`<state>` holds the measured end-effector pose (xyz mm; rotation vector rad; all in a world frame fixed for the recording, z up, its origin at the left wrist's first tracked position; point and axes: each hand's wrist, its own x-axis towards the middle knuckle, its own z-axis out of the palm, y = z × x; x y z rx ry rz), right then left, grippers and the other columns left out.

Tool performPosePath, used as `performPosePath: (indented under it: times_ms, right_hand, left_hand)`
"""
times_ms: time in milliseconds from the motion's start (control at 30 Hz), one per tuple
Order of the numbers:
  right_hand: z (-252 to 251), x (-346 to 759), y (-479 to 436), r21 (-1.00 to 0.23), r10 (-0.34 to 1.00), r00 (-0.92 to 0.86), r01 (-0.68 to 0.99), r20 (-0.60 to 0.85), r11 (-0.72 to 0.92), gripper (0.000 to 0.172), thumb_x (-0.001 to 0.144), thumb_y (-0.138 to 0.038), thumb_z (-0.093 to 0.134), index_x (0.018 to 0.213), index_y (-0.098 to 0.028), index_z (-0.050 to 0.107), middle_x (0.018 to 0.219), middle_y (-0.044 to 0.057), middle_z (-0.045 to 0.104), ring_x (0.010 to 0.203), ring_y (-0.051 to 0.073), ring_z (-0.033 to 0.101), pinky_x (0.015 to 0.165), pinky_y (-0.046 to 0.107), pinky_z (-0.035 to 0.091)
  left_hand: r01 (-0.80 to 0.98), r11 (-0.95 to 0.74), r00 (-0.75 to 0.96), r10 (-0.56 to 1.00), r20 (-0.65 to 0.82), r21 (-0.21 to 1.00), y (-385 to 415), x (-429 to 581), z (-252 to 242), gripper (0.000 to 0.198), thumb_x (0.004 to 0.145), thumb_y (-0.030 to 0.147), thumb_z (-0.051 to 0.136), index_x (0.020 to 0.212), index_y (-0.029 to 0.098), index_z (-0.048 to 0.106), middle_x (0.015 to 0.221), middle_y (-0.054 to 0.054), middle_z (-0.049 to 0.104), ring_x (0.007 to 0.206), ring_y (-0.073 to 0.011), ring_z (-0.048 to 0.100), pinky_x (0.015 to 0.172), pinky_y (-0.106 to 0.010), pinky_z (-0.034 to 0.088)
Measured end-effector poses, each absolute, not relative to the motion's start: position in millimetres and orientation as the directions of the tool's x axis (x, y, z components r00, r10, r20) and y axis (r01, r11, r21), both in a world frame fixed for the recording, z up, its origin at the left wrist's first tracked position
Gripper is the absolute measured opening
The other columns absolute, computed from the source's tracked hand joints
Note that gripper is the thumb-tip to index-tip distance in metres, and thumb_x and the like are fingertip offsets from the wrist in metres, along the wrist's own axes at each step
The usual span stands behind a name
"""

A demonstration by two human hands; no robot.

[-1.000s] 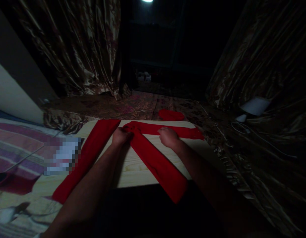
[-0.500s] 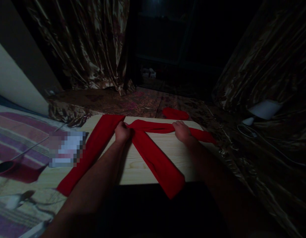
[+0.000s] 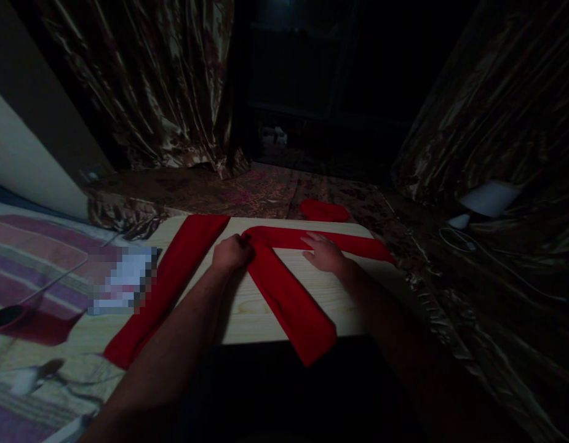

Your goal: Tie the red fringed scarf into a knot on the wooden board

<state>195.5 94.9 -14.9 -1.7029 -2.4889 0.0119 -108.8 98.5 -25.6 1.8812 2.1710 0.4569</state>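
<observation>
A long red cloth strip (image 3: pixel 291 295) lies bent into an angle on the pale wooden table (image 3: pixel 247 320). One arm runs right along the far side; the other slants toward me and hangs over the near edge. My left hand (image 3: pixel 229 253) is closed on the cloth at the bend. Flat on the right-hand arm of the strip, my right hand (image 3: pixel 328 253) rests with fingers spread. A second red cloth strip (image 3: pixel 173 277) stretches diagonally across the table's left side, partly behind my left forearm.
Beyond the far edge lies another red cloth piece (image 3: pixel 325 210). A blurred-out flat item (image 3: pixel 122 280) sits at the left, near a dark red cup-like object (image 3: pixel 39 323) and a white plug with cables (image 3: pixel 28 378). A lamp (image 3: pixel 489 198) with a cord is at the right.
The right-hand arm of the strip now looks flatter and wider. My right hand has opened and slid left along it. My left hand has turned slightly and stays at the bend.
</observation>
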Motion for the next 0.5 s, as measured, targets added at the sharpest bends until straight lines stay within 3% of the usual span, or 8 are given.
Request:
performPosePath:
  times_ms: [167, 333, 500]
  right_hand:
    - [-22.7, 197.1, 99.1, -0.080, 0.939, -0.321, 0.940, 0.127, 0.332, 0.041, 0.101, -0.020, 0.041, 0.136, -0.012, 0.061, 0.144, 0.012, 0.057, 0.132, 0.019, 0.049, 0.114, 0.030, 0.032]
    - [-25.8, 214.4, 98.3, -0.090, 0.939, -0.300, 0.944, 0.169, 0.318, 0.038, 0.098, -0.014, 0.042, 0.128, -0.008, 0.065, 0.139, 0.014, 0.061, 0.129, 0.018, 0.053, 0.114, 0.027, 0.032]
    - [-25.8, 214.3, 90.2, -0.108, 0.946, -0.224, 0.961, 0.235, 0.255, 0.038, 0.091, -0.015, 0.051, 0.126, -0.010, 0.065, 0.140, 0.015, 0.059, 0.127, 0.022, 0.053, 0.111, 0.033, 0.036]
  left_hand:
    - [0.859, 0.177, -0.271, 0.953, 0.134, 0.481, 101.1, -115.2, -28.3, 0.035, 0.089, 0.046, 0.054, 0.110, 0.019, 0.061, 0.106, -0.020, 0.073, 0.100, -0.0341, 0.070, 0.077, -0.037, 0.050]
    - [0.767, 0.148, -0.318, 0.933, 0.170, 0.624, 106.5, -121.0, -34.5, 0.038, 0.084, 0.043, 0.065, 0.114, 0.020, 0.060, 0.104, -0.015, 0.075, 0.097, -0.0294, 0.071, 0.080, -0.034, 0.051]
    - [0.646, 0.042, -0.240, 0.959, 0.151, 0.762, 109.4, -123.6, -39.7, 0.047, 0.079, 0.039, 0.073, 0.121, 0.020, 0.062, 0.098, -0.009, 0.077, 0.084, -0.0204, 0.072, 0.076, -0.027, 0.051]
